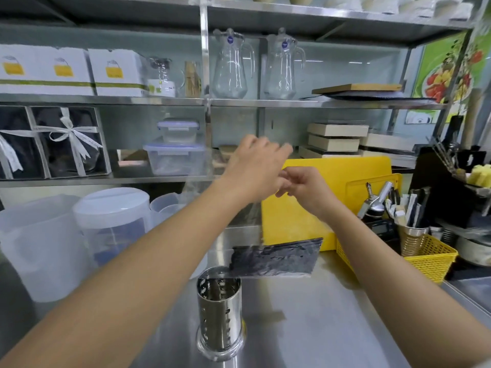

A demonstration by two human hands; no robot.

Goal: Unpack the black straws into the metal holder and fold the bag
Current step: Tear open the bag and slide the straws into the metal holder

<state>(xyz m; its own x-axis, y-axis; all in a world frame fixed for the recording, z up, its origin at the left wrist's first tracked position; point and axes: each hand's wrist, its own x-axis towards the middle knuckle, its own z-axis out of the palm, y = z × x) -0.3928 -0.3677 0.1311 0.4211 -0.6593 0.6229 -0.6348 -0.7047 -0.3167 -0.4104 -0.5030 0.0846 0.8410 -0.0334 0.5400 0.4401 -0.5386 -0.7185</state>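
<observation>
A bundle of black straws (276, 257) hangs slanted just above the counter, inside the bottom of a clear plastic bag (251, 211) that is only faintly visible. My left hand (255, 168) and my right hand (305, 189) are raised together in front of the yellow board and pinch the bag's top end. The left hand is blurred. The perforated metal holder (219, 314) stands upright on the steel counter, below the left end of the bundle, with nothing showing inside it.
A yellow cutting board (345, 171) leans behind the hands. A yellow basket (430, 261) with a utensil cup stands at the right. Translucent plastic jugs (111, 221) stand at the left. Steel shelves (239, 103) with pitchers and boxes rise at the back.
</observation>
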